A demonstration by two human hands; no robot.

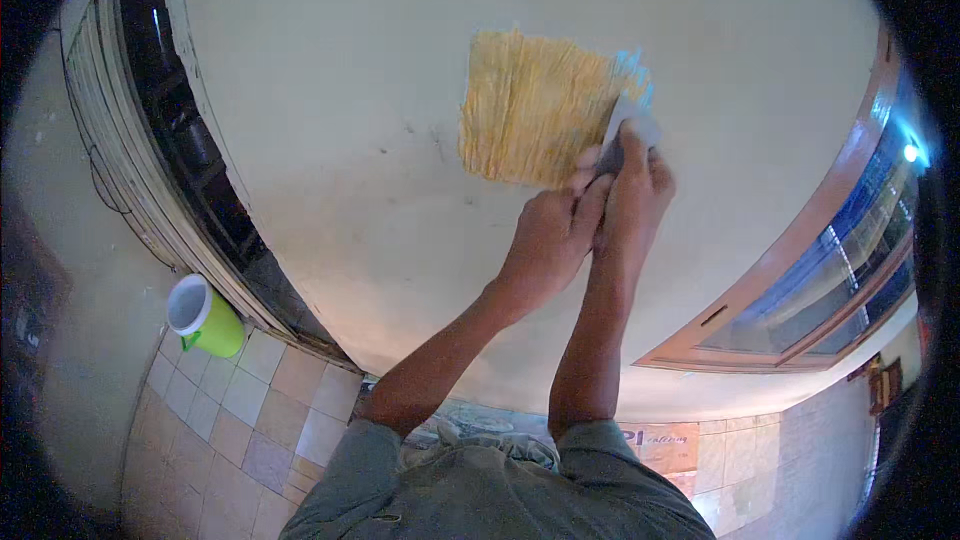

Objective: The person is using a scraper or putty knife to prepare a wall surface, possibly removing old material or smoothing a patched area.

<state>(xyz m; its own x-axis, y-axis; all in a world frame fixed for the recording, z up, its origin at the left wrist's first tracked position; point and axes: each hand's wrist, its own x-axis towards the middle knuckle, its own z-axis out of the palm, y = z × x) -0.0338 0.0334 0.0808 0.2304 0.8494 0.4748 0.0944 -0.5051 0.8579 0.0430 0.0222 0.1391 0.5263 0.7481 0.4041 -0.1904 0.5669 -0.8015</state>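
Before me is a whitish painted wall (360,52) with a rough, streaked yellow-brown patch (532,105) on it. Blue streaks (636,67) show at the patch's upper right edge. A flat grey scraper (615,124) lies against the patch's right side, its lower part mostly hidden by fingers. My right hand (641,180) grips it, one finger extended along its face. Close against it, my left hand (555,217) also holds the scraper low down; its fingertips are blurred over the patch's lower right corner.
A lime-green bucket (217,326) stands on the tiled floor (247,397) at left, beside a doorway frame (142,142) with a hanging cable. At right is a wood-framed glass window (817,292). A printed cardboard piece (667,446) lies low, right of my sleeve.
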